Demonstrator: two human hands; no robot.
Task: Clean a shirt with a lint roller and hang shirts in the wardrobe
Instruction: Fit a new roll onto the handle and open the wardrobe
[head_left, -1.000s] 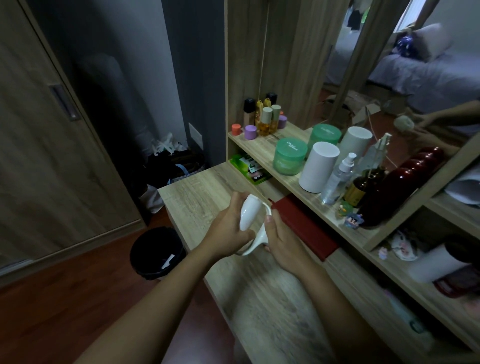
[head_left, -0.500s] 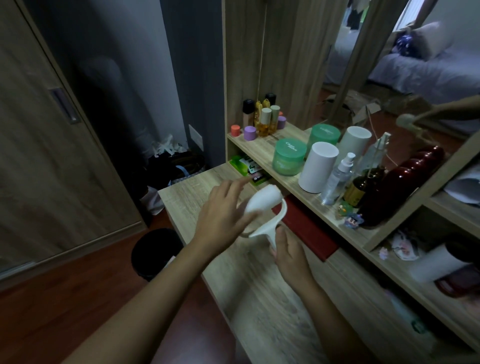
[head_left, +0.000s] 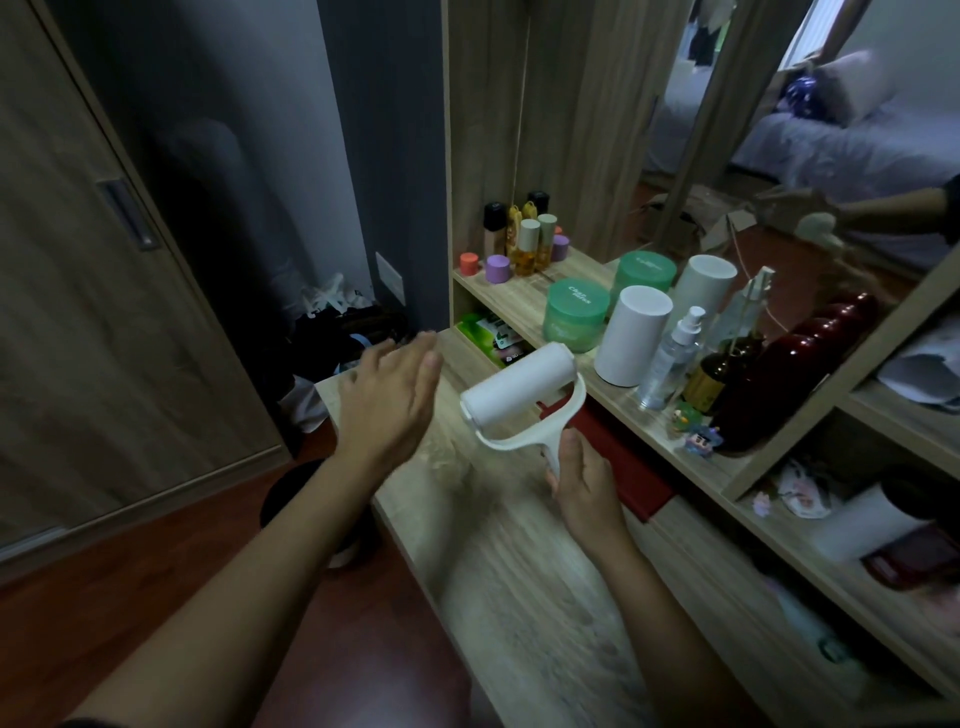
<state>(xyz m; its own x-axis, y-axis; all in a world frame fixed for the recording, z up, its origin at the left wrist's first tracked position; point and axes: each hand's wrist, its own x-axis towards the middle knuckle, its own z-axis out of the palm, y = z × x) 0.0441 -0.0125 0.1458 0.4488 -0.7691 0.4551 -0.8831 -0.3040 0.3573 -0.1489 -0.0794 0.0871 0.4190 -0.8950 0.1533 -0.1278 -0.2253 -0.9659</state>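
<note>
A white lint roller (head_left: 519, 387) is held up above the wooden dresser top (head_left: 519, 571), its roll tilted up to the right. My right hand (head_left: 584, 483) grips the roller's handle from below. My left hand (head_left: 389, 400) hovers to the left of the roll with its fingers straight, apart from it and holding nothing. The wardrobe door (head_left: 78, 312) with a dark recessed handle stands at the left. No shirt is in view.
The shelf behind holds green jars (head_left: 574, 314), a white cylinder (head_left: 631, 335), a spray bottle (head_left: 670, 364), small bottles (head_left: 524, 239) and dark red containers (head_left: 789, 374). A red box (head_left: 623, 467) lies by the shelf. A black bin (head_left: 317, 509) sits on the floor. A mirror (head_left: 831, 130) is at the back right.
My left hand let go of the roll and moved off to the left, opening flat. My right hand has raised the roller by its handle, so the whole white roll now shows.
</note>
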